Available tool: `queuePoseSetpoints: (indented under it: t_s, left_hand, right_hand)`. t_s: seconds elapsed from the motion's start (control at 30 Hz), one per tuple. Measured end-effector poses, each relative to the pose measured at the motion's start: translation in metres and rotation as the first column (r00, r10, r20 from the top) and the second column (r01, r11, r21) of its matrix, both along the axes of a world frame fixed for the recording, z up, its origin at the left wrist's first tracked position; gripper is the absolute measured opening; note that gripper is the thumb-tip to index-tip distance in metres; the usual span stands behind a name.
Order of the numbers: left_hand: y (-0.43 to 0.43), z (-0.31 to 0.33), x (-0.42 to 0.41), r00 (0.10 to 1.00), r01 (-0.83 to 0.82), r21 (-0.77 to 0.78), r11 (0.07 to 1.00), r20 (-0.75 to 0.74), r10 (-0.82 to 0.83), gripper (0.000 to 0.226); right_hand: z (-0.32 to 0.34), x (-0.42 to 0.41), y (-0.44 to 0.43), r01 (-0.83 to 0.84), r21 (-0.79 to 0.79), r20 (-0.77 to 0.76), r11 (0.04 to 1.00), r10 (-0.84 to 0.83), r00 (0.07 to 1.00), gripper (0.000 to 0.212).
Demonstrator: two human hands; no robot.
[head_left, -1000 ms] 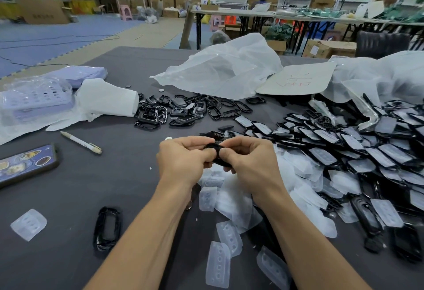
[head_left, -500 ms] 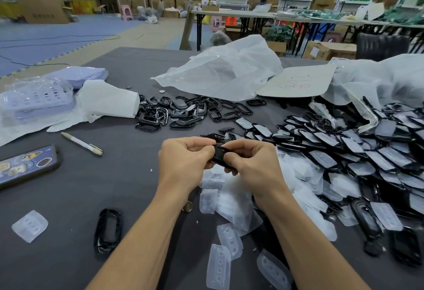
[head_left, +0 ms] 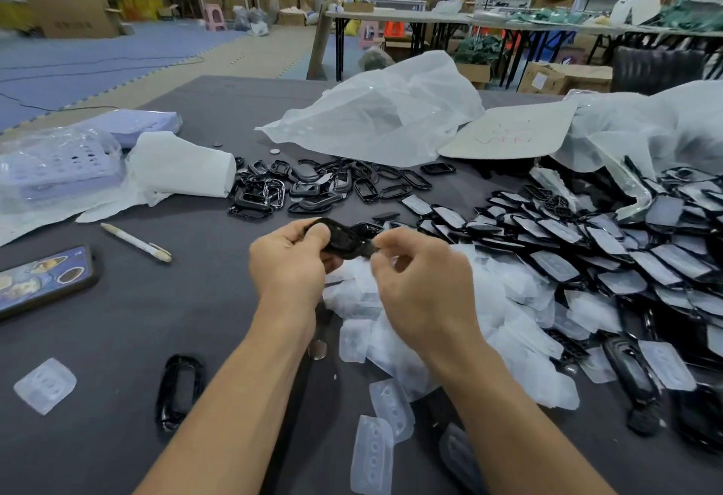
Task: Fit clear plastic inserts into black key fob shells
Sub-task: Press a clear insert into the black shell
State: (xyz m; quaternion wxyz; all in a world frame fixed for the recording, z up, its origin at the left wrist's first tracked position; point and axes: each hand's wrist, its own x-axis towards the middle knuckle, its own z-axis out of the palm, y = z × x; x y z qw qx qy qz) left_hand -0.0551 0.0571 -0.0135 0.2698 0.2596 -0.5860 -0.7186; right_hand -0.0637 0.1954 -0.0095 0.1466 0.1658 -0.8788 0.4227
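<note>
2 hands on 1 black shell (head_left: pixel 344 241), held up just above clear inserts (head_left: pixel 364 338), so next one's close. Left hand (head_left: pixel 289 263) grips 1 end, right hand (head_left: pixel 420 283) pinches other, guessing to steady it. Insert seated? can't tell.

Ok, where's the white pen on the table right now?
In the head view, the white pen lies on the left of the table, between the phone nearer the person and the white paper roll behind it.
</note>
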Motion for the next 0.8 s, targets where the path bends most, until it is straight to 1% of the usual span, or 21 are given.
queuePoseSetpoints:
  t_s: [0.03,0.07,0.1,0.13,0.17,0.2,0.23,0.33,0.37,0.43,0.47,0.5,0.57,0.63,0.7,0.8]
  left_hand:
    - [-0.005,0.001,0.0,1.0,-0.022,0.027,0.999,-0.004,0.022,0.037]
    - [-0.008,0.001,0.0,0.999,-0.038,0.048,0.998,-0.009,0.038,0.036]
    - [-0.011,0.001,0.0,0.999,-0.048,0.06,0.997,-0.015,0.049,0.037]
    - [-0.012,0.001,0.0,0.998,-0.05,0.064,0.997,-0.019,0.051,0.038]
    - [-0.013,0.001,0.0,0.999,-0.045,0.063,0.997,-0.019,0.047,0.037]
    - [-0.013,0.001,0.0,0.999,-0.038,0.061,0.997,-0.016,0.039,0.034]
    - [-0.013,0.001,-0.001,0.999,-0.032,0.061,0.998,-0.015,0.033,0.031]
    - [-0.012,0.0,-0.002,0.999,-0.03,0.061,0.998,-0.019,0.031,0.027]
    - [-0.012,0.0,-0.003,0.999,-0.029,0.056,0.998,-0.017,0.03,0.027]
    - [-0.011,0.0,-0.003,1.0,-0.018,0.051,0.999,-0.016,0.019,0.026]
    - [-0.01,0.0,-0.003,1.0,-0.013,0.051,0.999,-0.016,0.014,0.026]
    - [-0.01,0.0,-0.003,1.0,-0.011,0.051,0.999,-0.014,0.011,0.026]
    - [-0.009,-0.001,-0.003,1.0,-0.004,0.046,0.999,-0.007,0.005,0.026]
    - [-0.009,-0.001,-0.003,1.0,0.008,0.034,0.999,-0.002,-0.008,0.029]
    - [-0.008,-0.001,-0.003,1.0,0.018,0.022,1.0,0.004,-0.018,0.031]
    - [-0.007,-0.001,-0.003,1.0,0.024,-0.001,1.0,0.013,-0.024,0.029]
  right_hand:
    - [0.002,0.003,0.0,-0.055,0.115,0.014,0.992,0.054,0.998,0.027]
    - [0.003,0.005,-0.002,-0.106,0.258,0.046,0.96,0.098,0.994,0.035]
    - [0.001,0.005,-0.004,-0.148,0.394,0.074,0.907,0.13,0.989,0.039]
    - [0.0,0.005,-0.006,-0.176,0.484,0.091,0.857,0.151,0.984,0.037]
    - [0.001,0.005,-0.007,-0.189,0.502,0.101,0.844,0.159,0.982,0.03]
    - [0.002,0.004,-0.007,-0.183,0.489,0.102,0.853,0.153,0.983,0.02]
    - [0.003,0.003,-0.006,-0.169,0.462,0.094,0.871,0.142,0.985,0.016]
    - [0.0,-0.001,-0.003,-0.119,0.352,0.098,0.928,0.09,0.991,0.021]
    - [0.0,-0.001,-0.003,-0.099,0.353,0.082,0.93,0.074,0.994,0.022]
    - [-0.003,-0.002,-0.003,-0.106,0.466,0.093,0.878,0.07,0.993,0.039]
    - [-0.005,-0.004,-0.003,-0.125,0.512,0.101,0.85,0.085,0.991,0.04]
    - [-0.006,-0.005,-0.004,-0.132,0.508,0.094,0.851,0.098,0.991,0.035]
    - [-0.008,-0.007,-0.004,-0.106,0.428,0.054,0.897,0.092,0.994,0.019]
    - [-0.008,-0.005,-0.004,-0.051,0.311,-0.009,0.949,0.057,0.998,0.01]
    - [-0.01,-0.005,-0.003,-0.029,0.168,-0.033,0.985,0.035,0.999,0.008]
    - [-0.011,-0.006,-0.002,-0.045,0.074,0.016,0.996,0.044,0.999,0.017]
